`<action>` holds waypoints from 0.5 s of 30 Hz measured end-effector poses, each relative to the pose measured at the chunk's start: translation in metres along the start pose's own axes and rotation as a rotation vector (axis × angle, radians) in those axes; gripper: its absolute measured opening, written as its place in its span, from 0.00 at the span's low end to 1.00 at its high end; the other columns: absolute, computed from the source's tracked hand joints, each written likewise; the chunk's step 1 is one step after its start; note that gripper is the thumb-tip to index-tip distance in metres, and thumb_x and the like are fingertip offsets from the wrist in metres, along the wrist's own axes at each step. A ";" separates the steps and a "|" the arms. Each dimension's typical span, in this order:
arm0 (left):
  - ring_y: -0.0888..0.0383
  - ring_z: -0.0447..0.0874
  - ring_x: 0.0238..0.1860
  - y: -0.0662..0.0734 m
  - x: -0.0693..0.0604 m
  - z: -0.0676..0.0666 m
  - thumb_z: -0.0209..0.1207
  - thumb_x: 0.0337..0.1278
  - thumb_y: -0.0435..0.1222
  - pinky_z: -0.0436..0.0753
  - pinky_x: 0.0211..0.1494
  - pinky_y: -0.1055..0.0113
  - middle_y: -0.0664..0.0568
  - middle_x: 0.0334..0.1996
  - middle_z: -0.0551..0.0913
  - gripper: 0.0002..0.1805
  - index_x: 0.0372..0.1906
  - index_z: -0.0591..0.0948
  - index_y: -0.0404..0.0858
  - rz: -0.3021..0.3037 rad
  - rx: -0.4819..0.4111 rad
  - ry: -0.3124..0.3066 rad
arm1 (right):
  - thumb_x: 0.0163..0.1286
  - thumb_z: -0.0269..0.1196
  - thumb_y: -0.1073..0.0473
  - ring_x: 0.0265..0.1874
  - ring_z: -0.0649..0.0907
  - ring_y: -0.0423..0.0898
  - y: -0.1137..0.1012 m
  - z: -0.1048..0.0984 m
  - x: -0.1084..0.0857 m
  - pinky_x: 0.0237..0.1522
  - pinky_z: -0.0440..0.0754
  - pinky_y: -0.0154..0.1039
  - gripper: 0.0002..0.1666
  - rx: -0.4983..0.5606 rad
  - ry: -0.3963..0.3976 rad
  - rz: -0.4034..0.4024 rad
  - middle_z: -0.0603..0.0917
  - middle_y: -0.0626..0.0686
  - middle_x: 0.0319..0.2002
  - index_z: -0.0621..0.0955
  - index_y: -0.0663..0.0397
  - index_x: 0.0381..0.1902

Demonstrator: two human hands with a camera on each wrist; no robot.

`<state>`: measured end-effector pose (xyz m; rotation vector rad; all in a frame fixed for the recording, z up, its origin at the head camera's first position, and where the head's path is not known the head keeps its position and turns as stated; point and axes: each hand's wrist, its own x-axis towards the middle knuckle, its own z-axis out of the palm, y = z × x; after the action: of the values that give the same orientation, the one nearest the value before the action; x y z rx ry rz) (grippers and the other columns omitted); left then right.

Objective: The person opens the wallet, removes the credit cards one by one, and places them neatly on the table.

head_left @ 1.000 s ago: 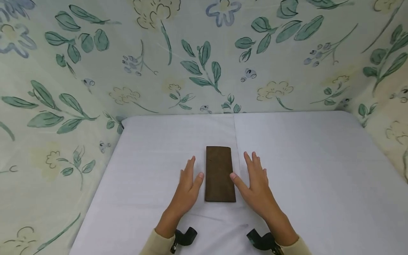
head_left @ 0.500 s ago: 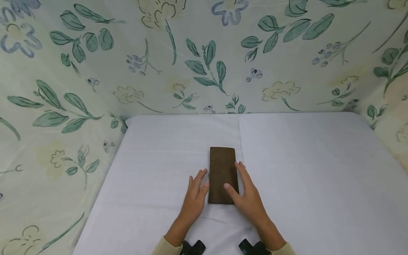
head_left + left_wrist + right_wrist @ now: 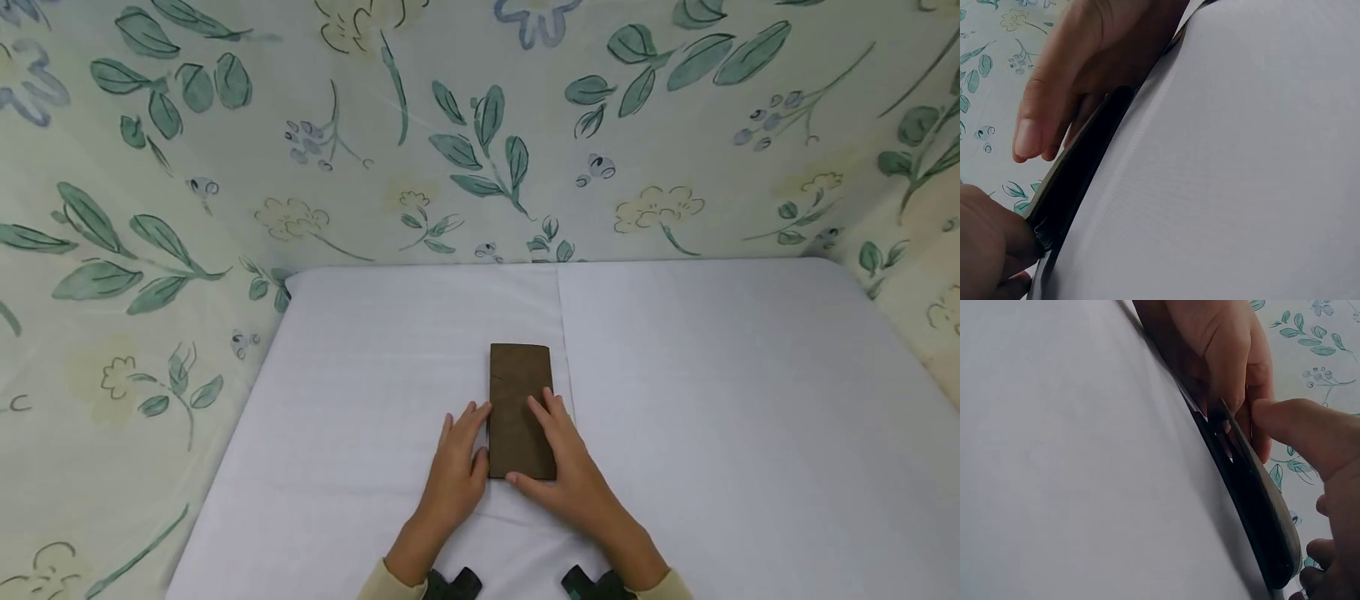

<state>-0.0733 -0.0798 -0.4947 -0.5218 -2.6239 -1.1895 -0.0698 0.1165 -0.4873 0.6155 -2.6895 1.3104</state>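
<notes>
A long brown folded wallet (image 3: 517,417) lies upright on the white cloth in front of me. In the right wrist view its dark inside shows between the two covers (image 3: 1260,512), with the rounded fold toward the right hand. My left hand (image 3: 453,471) is along its left edge, fingertips touching that edge; the left thumb sits at the gap between the covers, its tip partly hidden. My right hand (image 3: 566,467) reaches over the right edge with fingers extended over the top cover. Its thumb lies by the near edge of the wallet.
A white cloth (image 3: 712,400) covers the table. Floral fabric (image 3: 352,125) hangs behind and at both sides. Black wrist-worn devices (image 3: 453,583) show below the left and right hands.
Both hands have come in from beside the wallet to its edges. The right thumb has moved down from the cover toward the near edge. The wallet stays about where it was.
</notes>
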 end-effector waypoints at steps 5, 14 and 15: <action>0.48 0.63 0.70 0.001 0.000 -0.001 0.58 0.55 0.21 0.55 0.73 0.46 0.40 0.65 0.71 0.33 0.68 0.67 0.33 0.021 0.062 -0.015 | 0.49 0.75 0.40 0.74 0.50 0.62 0.001 0.002 -0.002 0.64 0.57 0.68 0.62 -0.097 -0.013 -0.040 0.48 0.60 0.76 0.57 0.47 0.76; 0.47 0.63 0.70 -0.001 -0.001 -0.001 0.58 0.58 0.24 0.55 0.73 0.47 0.41 0.66 0.71 0.31 0.68 0.67 0.33 0.044 0.090 -0.025 | 0.50 0.76 0.49 0.73 0.54 0.62 0.002 0.004 -0.004 0.65 0.61 0.64 0.56 -0.179 0.021 -0.080 0.51 0.62 0.75 0.62 0.51 0.74; 0.47 0.63 0.70 -0.001 -0.001 -0.001 0.58 0.58 0.24 0.55 0.73 0.47 0.41 0.66 0.71 0.31 0.68 0.67 0.33 0.044 0.092 -0.028 | 0.50 0.76 0.49 0.73 0.54 0.62 0.002 0.004 -0.004 0.64 0.61 0.64 0.56 -0.181 0.022 -0.084 0.51 0.62 0.75 0.62 0.52 0.73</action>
<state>-0.0724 -0.0814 -0.4953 -0.5787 -2.6610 -1.0506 -0.0664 0.1157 -0.4920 0.6796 -2.6929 1.0335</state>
